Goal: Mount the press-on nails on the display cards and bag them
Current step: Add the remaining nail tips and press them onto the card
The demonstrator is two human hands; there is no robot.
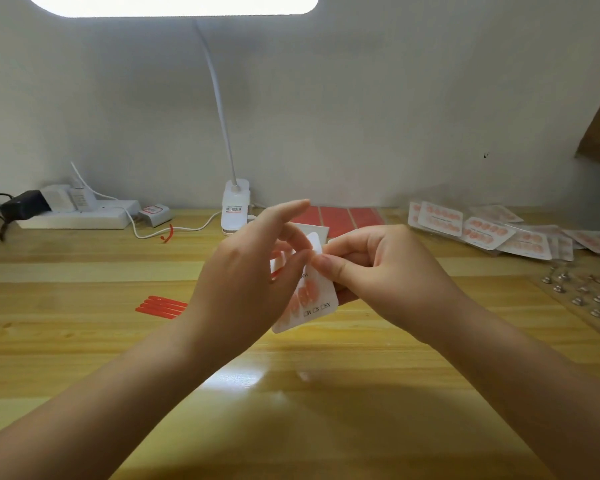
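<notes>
While you work over the middle of the table (84,341), treat the display card (314,299) as light, thin and a little springy: judged by its look, it will bend if squeezed mid-face, so take it by its edges and corners, clear of the nails. Your left hand (246,282) holds the card from the left, its grip curled around the near side with the forefinger stretched out above. The card is white with rounded corners, tilted up off the table, a row of glossy orange-pink press-on nails (302,297) on its face and small size letters printed near its lower edge. The nails look smooth and slippery, likely to pop off if pushed sideways. Your right hand (378,268) pinches the card's upper edge between thumb and fingertips. Toward the far right corner lies a loose pile of finished cards (482,228).
</notes>
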